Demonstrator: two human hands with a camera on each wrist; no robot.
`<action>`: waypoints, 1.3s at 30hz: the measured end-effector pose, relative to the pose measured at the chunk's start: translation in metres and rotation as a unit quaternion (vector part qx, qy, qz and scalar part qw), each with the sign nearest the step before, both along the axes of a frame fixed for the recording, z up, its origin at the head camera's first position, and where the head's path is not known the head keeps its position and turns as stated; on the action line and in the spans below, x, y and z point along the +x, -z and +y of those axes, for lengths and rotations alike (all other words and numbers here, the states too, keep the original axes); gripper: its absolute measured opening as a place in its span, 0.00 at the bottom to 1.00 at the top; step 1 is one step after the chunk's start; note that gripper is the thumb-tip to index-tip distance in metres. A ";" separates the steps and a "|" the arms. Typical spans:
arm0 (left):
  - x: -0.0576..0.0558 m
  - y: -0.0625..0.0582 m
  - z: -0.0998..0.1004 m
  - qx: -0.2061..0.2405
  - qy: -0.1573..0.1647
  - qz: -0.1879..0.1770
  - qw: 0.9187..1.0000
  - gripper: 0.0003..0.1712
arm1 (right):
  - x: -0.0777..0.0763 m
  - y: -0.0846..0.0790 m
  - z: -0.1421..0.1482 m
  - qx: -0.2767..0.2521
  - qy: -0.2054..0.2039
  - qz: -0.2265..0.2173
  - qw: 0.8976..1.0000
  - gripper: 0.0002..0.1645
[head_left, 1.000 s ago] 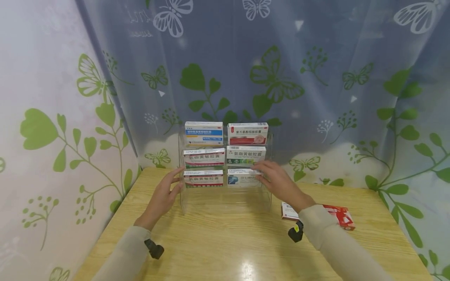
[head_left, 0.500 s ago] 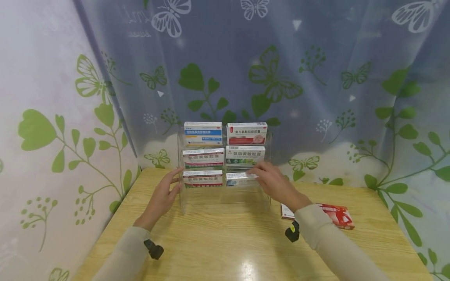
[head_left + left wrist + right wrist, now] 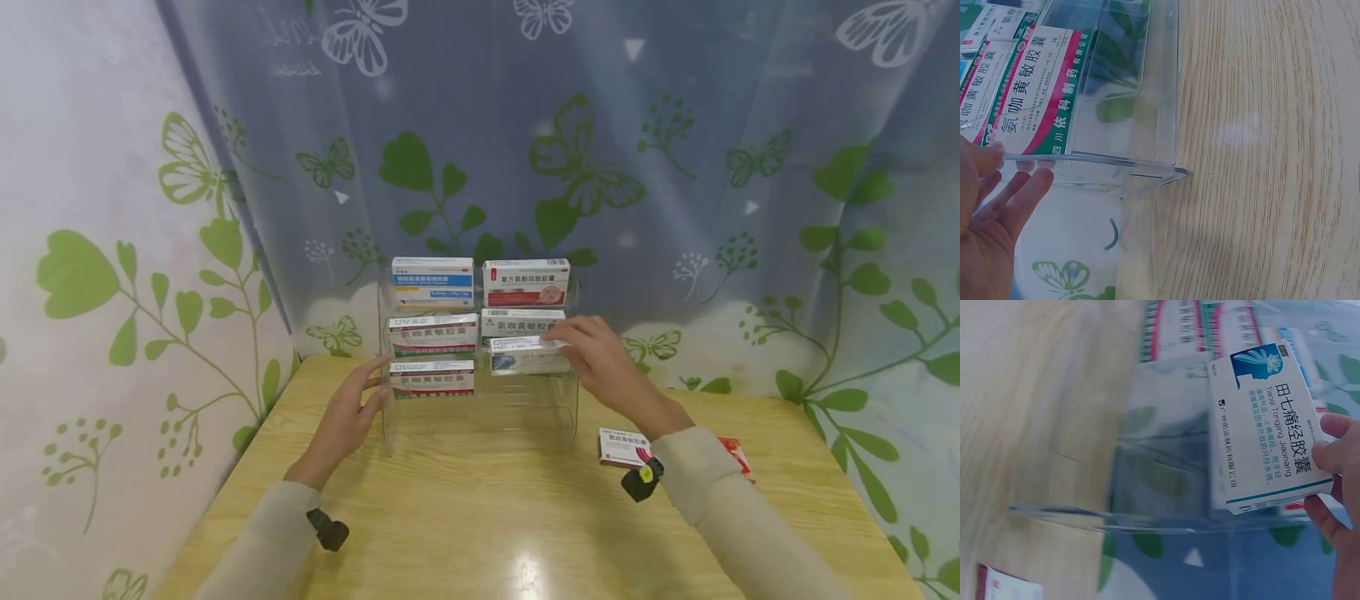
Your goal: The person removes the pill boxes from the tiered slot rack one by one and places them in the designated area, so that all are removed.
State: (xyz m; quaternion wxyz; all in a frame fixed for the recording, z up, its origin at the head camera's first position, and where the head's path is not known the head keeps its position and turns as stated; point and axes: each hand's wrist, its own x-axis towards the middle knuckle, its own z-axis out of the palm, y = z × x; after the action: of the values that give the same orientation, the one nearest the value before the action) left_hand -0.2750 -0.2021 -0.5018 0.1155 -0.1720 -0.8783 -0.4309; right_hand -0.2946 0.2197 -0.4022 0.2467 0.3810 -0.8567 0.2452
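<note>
My right hand [image 3: 603, 367] grips a white medicine box [image 3: 528, 358] by its right end, in front of the clear acrylic display rack [image 3: 480, 421]. Seen in the right wrist view, the medicine box [image 3: 1269, 425] has a blue flower picture and faces the camera, tilted, with the thumb on its front. My left hand [image 3: 347, 425] touches the rack's left side panel with its fingertips; the left wrist view shows these fingers [image 3: 1034, 190] at the panel. Two red-and-green capsule boxes, the upper [image 3: 432, 336] and the lower [image 3: 432, 379], stand in the rack's left column.
A blue-and-white box [image 3: 432, 283] and a red-and-white box [image 3: 527, 284] fill the top tier. A green-and-white box [image 3: 510, 323] stands below, partly hidden. On the wooden table [image 3: 465, 517], a white box [image 3: 622, 447] and a red box [image 3: 738, 457] lie right of the rack.
My right hand has lifted the blue-flower medicine box up out of the rack's lower right slot, and it now overlaps the green-and-white box. My left hand has stayed at the side panel.
</note>
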 end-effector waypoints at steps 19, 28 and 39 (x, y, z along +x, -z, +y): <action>0.000 0.000 0.000 -0.003 0.002 -0.006 1.000 0.34 | 0.056 0.004 0.120 -0.021 0.111 -0.051 0.992 0.19; 0.000 0.001 0.000 -0.004 0.000 -0.006 1.000 0.35 | 0.086 0.065 0.160 0.005 0.144 -0.118 0.982 0.19; -0.001 0.000 0.000 0.000 0.003 -0.009 1.000 0.35 | 0.104 0.107 0.166 0.010 0.122 -0.208 0.970 0.17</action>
State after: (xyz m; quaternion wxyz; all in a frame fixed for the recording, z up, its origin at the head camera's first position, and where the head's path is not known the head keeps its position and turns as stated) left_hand -0.2759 -0.2026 -0.5020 0.1061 -0.1711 -0.8787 -0.4329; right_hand -0.1908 0.3854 -0.5093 0.0877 0.2167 -0.9315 0.2785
